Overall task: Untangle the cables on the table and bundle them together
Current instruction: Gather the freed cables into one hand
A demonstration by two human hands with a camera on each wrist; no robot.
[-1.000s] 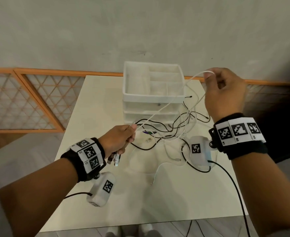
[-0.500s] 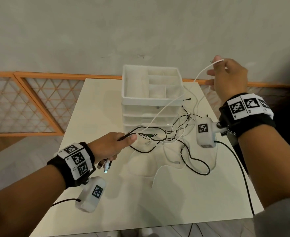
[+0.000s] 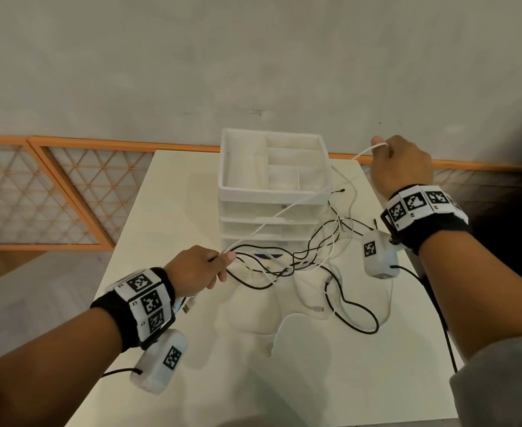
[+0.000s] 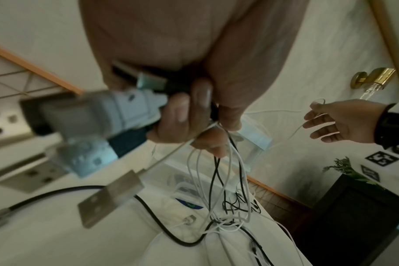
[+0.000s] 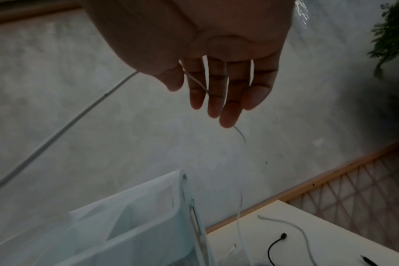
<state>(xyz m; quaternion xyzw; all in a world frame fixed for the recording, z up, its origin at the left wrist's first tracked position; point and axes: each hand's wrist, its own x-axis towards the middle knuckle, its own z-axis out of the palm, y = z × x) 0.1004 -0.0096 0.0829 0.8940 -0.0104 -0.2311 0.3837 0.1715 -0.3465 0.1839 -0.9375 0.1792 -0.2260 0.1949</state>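
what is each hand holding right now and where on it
The left hand grips several cable ends near their plugs. The right hand pinches a white cable partway along, raised between thumb and forefinger.

Domestic-looking room: plain plaster wall (image 3: 253,57), orange-framed lattice screen (image 3: 53,192), white table (image 3: 192,380), brass wall hook (image 4: 374,78), potted greenery (image 4: 349,169).

Cables (image 3: 299,260) before organizer (image 3: 273,180) on table (image 3: 167,211)

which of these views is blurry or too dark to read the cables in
Head view: evenly lit, fairly sharp in the middle, edges bowed by the wide lens. Left wrist view: plugs near the lens smear with motion blur, cables below the left hand stay readable. Right wrist view: dim and backlit, right hand a dark shape, white cable faint.
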